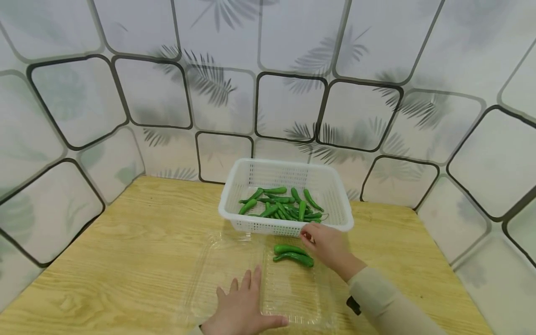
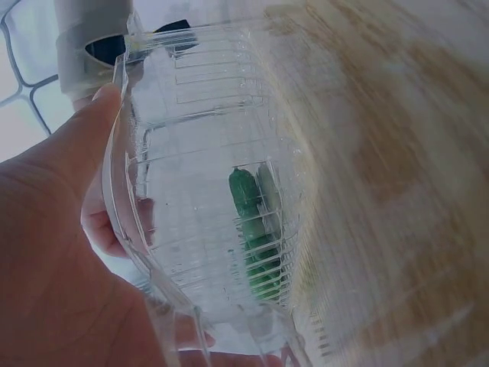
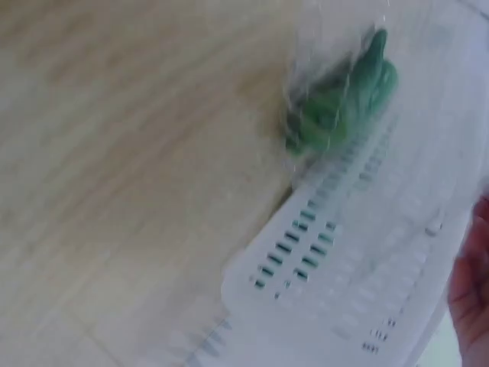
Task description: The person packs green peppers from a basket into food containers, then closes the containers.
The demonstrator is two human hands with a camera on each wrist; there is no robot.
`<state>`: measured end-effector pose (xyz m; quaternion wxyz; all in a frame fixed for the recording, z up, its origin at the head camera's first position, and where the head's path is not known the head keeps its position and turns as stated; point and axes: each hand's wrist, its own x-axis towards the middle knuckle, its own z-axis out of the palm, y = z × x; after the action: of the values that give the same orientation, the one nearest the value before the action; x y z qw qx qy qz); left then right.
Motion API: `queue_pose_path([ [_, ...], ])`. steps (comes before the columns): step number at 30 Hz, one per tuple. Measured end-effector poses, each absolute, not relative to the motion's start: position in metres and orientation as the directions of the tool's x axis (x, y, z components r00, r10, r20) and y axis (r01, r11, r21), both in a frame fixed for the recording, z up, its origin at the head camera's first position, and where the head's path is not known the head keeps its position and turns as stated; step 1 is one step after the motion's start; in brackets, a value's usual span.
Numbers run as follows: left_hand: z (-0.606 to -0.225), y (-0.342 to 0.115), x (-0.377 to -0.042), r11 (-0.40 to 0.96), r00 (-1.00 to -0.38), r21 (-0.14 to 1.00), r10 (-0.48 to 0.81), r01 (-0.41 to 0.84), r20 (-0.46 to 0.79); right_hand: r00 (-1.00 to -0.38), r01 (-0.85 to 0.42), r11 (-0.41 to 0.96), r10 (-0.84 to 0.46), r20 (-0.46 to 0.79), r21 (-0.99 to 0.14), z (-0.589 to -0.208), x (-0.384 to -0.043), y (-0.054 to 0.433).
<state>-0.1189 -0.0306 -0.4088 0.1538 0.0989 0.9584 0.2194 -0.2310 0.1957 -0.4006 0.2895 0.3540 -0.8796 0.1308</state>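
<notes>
A clear plastic clamshell box (image 1: pixel 293 298) lies unfolded on the table. Two green chili peppers (image 1: pixel 293 258) rest side by side in its right half. My left hand (image 1: pixel 240 304) spreads straight fingers over the middle of the box; up close in the left wrist view, its thumb touches the box's raised edge. My right hand (image 1: pixel 328 244) hovers at the front rim of a white slotted basket (image 1: pixel 268 224), fingers loosely bent, with nothing visible between them. Several green chili peppers (image 1: pixel 284 200) lie heaped in the basket.
The wooden table (image 1: pixel 125 260) meets patterned cloth walls (image 1: pixel 226 102) behind and at both sides. The basket stands close to the back wall, directly behind the box.
</notes>
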Motion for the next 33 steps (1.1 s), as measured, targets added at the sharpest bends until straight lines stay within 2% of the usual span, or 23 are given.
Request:
queue_pose_path([
  [2, -0.409, -0.031, -0.119, 0.885, -0.934, 0.451, 0.254, 0.119, -0.252, -0.599, -0.665, 0.745, -0.485, 0.637, -0.057, -0.396, -0.236, 0.198],
  [5, -0.409, -0.031, -0.119, 0.887, -0.936, 0.445, 0.253, 0.124, -0.244, -0.684, -0.599, 0.788, -0.411, 0.602, -0.143, -0.389, -0.242, 0.200],
  [9, -0.411, -0.032, -0.119, 0.891, -0.940, 0.436, 0.251, 0.130, -0.232, -0.820, -0.514, 0.801, -0.353, 0.450, -0.308, -0.382, -0.253, 0.200],
  [13, -0.412, -0.032, -0.119, 0.890, -0.938, 0.437, 0.253, 0.130, -0.236, -0.896, -0.441, 0.775, -0.350, 0.274, -0.452, -0.378, -0.266, 0.201],
  [18, -0.413, -0.031, -0.121, 0.887, -0.934, 0.445, 0.256, 0.125, -0.248, -0.927, -0.359, 0.774, -0.361, 0.103, -0.521, -0.377, -0.284, 0.205],
  [22, -0.412, -0.031, -0.121, 0.888, -0.934, 0.444, 0.254, 0.122, -0.251, -0.931, -0.321, 0.794, -0.364, 0.018, -0.515, -0.377, -0.297, 0.207],
  [33, -0.412, -0.031, -0.121, 0.888, -0.934, 0.440, 0.263, 0.136, -0.242, -0.924, -0.291, 0.803, -0.376, -0.064, -0.520, -0.381, -0.323, 0.212],
])
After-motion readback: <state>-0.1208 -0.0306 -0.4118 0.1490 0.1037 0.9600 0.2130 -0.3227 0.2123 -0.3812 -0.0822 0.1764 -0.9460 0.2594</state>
